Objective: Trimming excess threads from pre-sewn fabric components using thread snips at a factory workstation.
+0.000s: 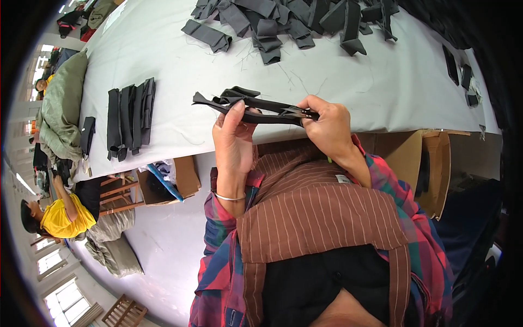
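Held strip: the charcoal fabric strip (272, 119) was long, narrow and matte, with folded layers, a flared left end and a narrow gap along its middle; it hung between both hands, just above the table's near edge.
Left hand: the left hand (235, 136) stood upright with its wrist nearly straight, palm turned partly toward the body, thumb and fingers pinching the strip closely.
Right hand: the right hand (329, 125) angled inward with fingers curled, closed around a small bladed tool (294, 112) with a metallic tip, at the strip's right end; its exact kind was hard to tell.
Wrist and sleeves: a smooth silver bangle (229, 197) circled the left wrist; plaid sleeves (395, 180) covered both forearms.
Tabletop: the white table (180, 125) looked smooth and faintly creased, with fine loose threads scattered near the heap.
Row at left: flat folded dark pieces (128, 117) lay side by side.
Heap at far side: creased dark strips (267, 30) overlapped loosely.
Apron: brown cloth (321, 218) carried thin pale stripes.
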`<action>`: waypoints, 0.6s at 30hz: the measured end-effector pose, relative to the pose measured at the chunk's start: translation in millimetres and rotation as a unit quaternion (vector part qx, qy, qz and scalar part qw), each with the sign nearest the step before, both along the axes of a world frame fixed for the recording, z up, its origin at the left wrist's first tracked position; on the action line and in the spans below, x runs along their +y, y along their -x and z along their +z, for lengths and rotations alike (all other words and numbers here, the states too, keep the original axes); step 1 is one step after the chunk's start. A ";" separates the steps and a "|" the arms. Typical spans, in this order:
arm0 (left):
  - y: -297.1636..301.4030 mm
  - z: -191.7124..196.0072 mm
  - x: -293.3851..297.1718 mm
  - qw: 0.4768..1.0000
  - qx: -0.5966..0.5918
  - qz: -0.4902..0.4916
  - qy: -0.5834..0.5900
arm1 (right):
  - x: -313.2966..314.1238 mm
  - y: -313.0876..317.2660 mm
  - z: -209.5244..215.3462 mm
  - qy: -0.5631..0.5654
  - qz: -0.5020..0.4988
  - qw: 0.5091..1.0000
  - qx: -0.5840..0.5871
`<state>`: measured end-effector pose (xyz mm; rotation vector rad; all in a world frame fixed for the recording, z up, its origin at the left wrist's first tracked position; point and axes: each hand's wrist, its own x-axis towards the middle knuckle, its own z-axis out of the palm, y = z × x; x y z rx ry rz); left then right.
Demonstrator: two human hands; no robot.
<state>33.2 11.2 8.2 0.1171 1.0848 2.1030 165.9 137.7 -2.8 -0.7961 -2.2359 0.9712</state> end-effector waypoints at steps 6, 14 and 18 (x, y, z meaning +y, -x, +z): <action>-5.6 9.6 1.7 0.999 0.032 -0.026 0.001 | 8.8 -1.1 1.5 0.053 0.003 0.998 -0.016; -3.2 10.8 3.1 0.989 0.147 0.022 0.006 | 11.2 -4.4 35.6 0.040 0.049 0.997 0.046; -5.2 15.5 3.2 0.980 0.193 0.039 0.030 | 14.5 -5.4 34.6 -0.098 0.070 0.992 0.042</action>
